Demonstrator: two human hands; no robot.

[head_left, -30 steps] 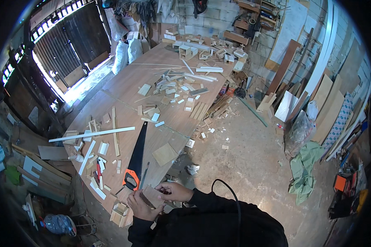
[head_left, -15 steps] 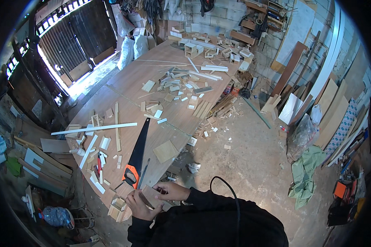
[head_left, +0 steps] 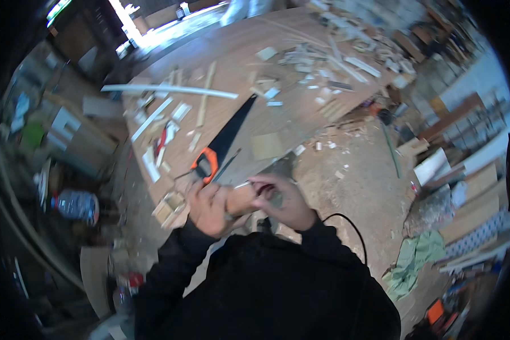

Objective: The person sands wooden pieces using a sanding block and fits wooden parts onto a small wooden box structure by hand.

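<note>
At the near edge of the table my left hand [head_left: 209,208] grips a small light-brown piece of wood [head_left: 241,200], its fingers curled over the left end. My right hand [head_left: 289,201] is curved round the other end, thumb and fingers bent against it. Motion blur hides the exact contact and the wood's full shape. Just beyond my hands lies a handsaw [head_left: 225,135] with a black blade and orange handle. A thin dark pointed tool [head_left: 228,165] lies along its right side. Beside my left hand stands a small open wooden box [head_left: 169,209].
A square of thin board [head_left: 267,146] lies right of the saw. White strips [head_left: 170,89] and wood offcuts [head_left: 311,56] are scattered over the table [head_left: 181,62]. On the right floor lies green cloth [head_left: 415,262]; a clear water bottle [head_left: 76,205] stands at left.
The view has tilted down and shifted, so the table sits higher in the picture. Both hands remain at the wood, which has turned; my right hand is now more curved round its end.
</note>
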